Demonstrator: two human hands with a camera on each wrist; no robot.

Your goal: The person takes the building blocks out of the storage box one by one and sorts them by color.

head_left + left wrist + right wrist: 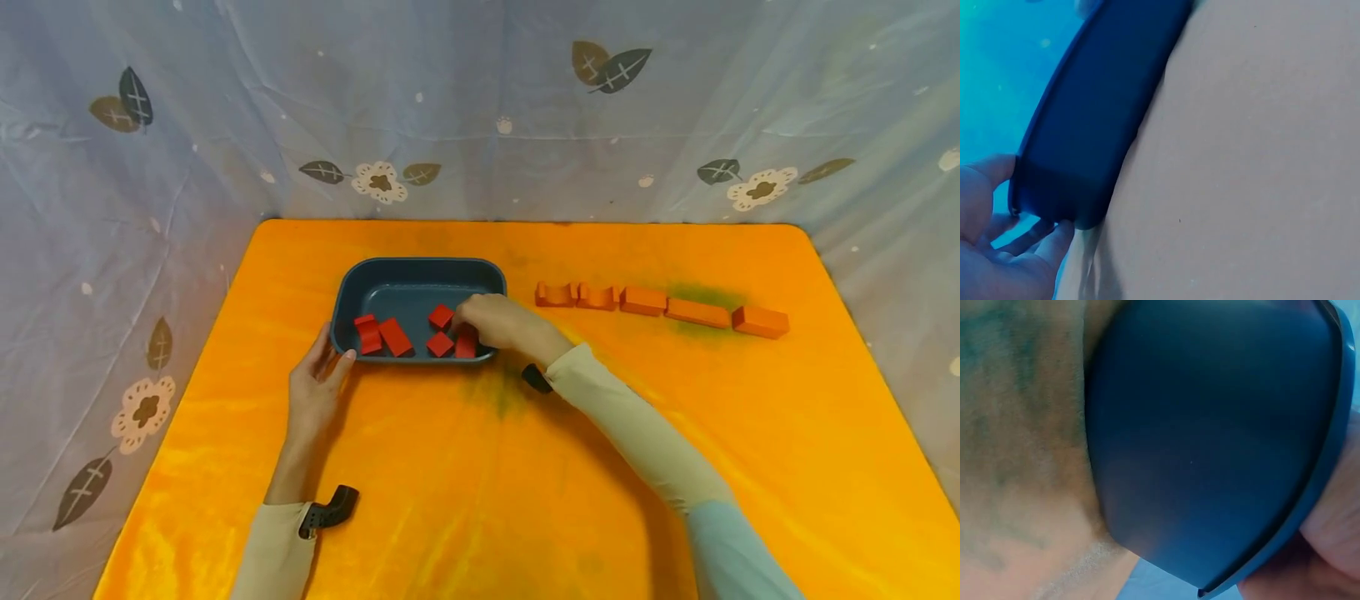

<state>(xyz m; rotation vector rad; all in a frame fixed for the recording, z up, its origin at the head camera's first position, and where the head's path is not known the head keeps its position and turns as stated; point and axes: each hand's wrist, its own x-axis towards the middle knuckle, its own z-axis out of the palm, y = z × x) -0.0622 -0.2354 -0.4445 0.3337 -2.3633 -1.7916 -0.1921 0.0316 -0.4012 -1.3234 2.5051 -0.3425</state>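
Observation:
A dark blue rectangular tray [420, 265] with rounded corners stands on the table and holds several red blocks. My left hand [317, 387] grips its near left corner, thumb at the rim and fingers around the outer wall. In the left wrist view, thumb and fingers of the left hand [1007, 244] meet the tray's end. My right hand [498, 321] reaches over the right rim, its curled fingers pinching a red block [466, 343]; the fingertips are partly hidden. Left of that block lie two small red blocks, a longer red block [396, 337] and a red block with a hollow [368, 334].
Right of the tray, several orange blocks [643, 301] stand end to end in a slightly slanting row, two of them with curved hollows. An orange cloth [420, 500] covers the table. Patterned grey curtains [465, 100] enclose its back and sides.

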